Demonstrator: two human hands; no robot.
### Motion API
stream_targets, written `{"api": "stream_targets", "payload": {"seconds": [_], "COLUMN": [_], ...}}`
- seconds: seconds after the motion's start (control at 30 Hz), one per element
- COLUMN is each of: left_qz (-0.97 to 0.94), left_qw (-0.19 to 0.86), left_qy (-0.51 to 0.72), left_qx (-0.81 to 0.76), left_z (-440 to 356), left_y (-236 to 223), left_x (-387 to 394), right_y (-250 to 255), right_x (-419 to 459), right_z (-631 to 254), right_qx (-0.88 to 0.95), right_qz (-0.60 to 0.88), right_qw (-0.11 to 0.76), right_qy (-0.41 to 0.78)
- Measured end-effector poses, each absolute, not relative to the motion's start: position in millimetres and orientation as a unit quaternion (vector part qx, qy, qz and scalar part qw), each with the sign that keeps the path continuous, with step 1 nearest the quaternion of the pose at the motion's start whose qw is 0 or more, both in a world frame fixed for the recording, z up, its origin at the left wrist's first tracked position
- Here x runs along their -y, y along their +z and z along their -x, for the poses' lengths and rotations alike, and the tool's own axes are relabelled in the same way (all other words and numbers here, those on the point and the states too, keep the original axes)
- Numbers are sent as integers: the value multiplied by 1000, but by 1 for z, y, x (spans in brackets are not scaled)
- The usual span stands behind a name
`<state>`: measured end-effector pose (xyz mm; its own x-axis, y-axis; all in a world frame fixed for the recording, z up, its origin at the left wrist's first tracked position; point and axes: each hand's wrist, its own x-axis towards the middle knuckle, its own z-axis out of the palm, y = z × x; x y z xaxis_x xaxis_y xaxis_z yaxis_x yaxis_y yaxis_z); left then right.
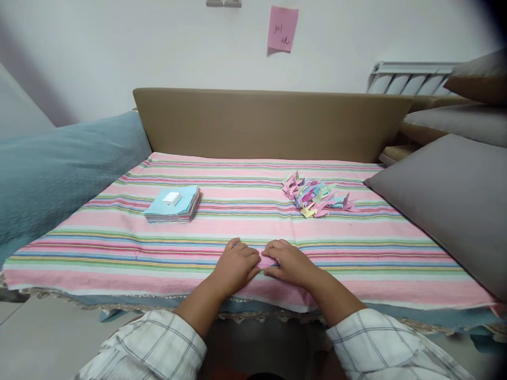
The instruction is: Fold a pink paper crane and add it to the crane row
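Observation:
A small piece of pink folded paper (268,262) lies on the striped cloth near the front edge, between my two hands. My left hand (238,265) has its fingers curled on the paper's left side. From the other side, my right hand (288,262) grips it with thumb and fingers. Much of the paper is hidden under my fingers. Farther back on the right is a pile of folded paper cranes (312,196) in several colours. To the left sits a stack of square paper sheets (170,214), light blue on top, with a small white box-shaped object (171,198) on it.
The striped cloth (237,211) covers the seat up to a brown backrest (269,124). A blue-covered armrest (71,163) bounds the left side. Grey cushions (447,200) crowd the right. A pink note (282,29) hangs on the wall.

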<state>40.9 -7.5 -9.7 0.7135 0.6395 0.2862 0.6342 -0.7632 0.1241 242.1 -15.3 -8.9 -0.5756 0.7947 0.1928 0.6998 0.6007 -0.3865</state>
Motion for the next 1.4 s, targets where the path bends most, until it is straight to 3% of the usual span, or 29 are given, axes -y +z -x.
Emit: {"api": "stream_targets", "payload": {"seconds": [0.23,0.63,1.0,1.4], "left_qz": [-924,-899,-897,-785], "left_qw": [-38,45,80,316], "left_qy": [187,181,224,246], "left_qx": [-331,-396,-373,-473], "left_z": [-44,-47,-43,-45], "left_y": [-13,-6,-11,-2], "left_x": [5,6,4,3], "right_y": [-8,-18,-9,-3], "right_x": [17,15,14,16], "right_z": [-241,-232,-237,-237], "right_qx": [880,874,852,795], "right_qz": [437,458,480,502], "right_qw": [156,162,179,252], "right_qy": [104,30,106,230]}}
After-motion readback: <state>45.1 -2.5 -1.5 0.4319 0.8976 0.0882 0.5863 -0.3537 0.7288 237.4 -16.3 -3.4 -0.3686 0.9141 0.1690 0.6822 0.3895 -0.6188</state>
